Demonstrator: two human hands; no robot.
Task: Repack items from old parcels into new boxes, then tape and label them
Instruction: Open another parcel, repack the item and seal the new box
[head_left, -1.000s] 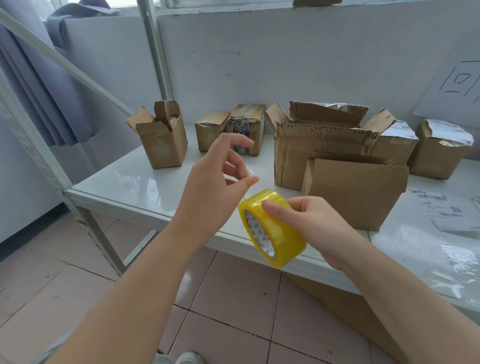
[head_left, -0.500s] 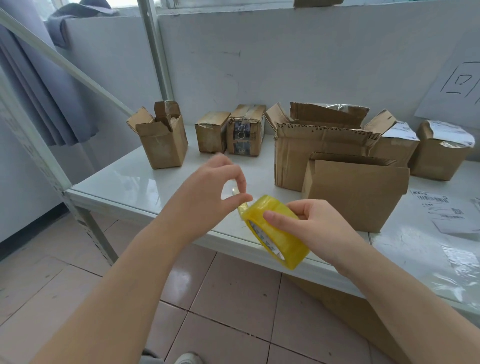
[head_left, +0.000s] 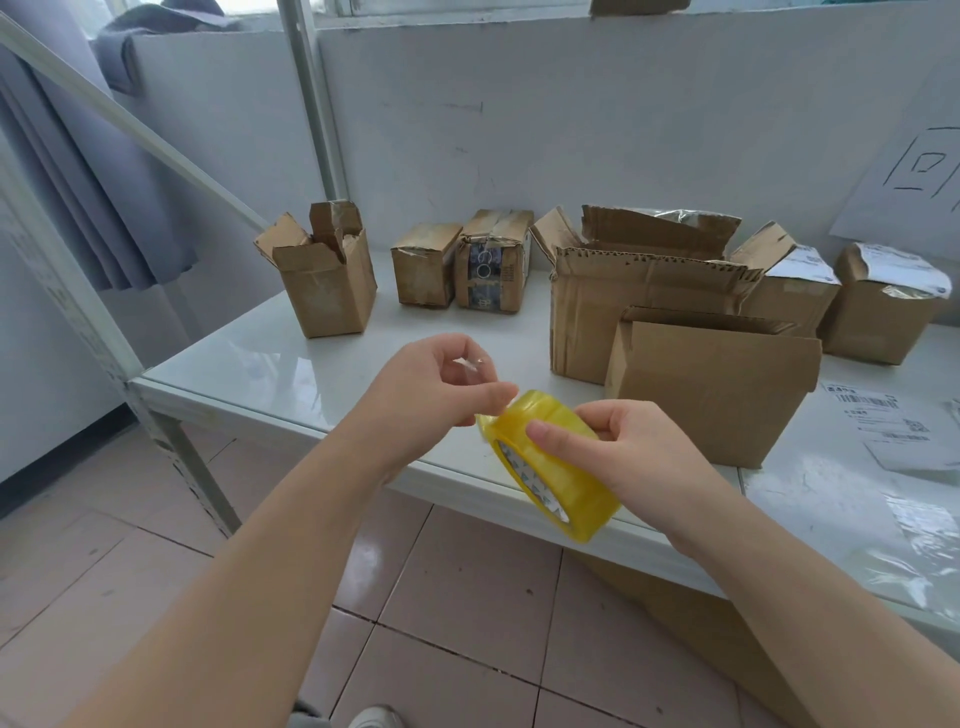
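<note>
My right hand (head_left: 618, 447) grips a yellow roll of tape (head_left: 556, 467) in front of the table's front edge, thumb across its outer face. My left hand (head_left: 441, 389) is curled at the roll's upper left rim, its thumb and fingertips pinching the clear tape end there. Just behind the roll stands a new plain cardboard box (head_left: 711, 384), open at the top. An old torn-open parcel (head_left: 639, 306) stands behind that box.
On the white table (head_left: 249, 364) stand an open small box (head_left: 327, 280) at the left, two taped small parcels (head_left: 462, 265) in the middle and two labelled parcels (head_left: 852, 296) at the right. Printed labels (head_left: 878, 415) lie at the right. A metal frame post (head_left: 176, 441) holds the table's left corner.
My left hand has closed from open fingers into a pinch at the roll's rim. The roll has tilted and dropped slightly with my right hand.
</note>
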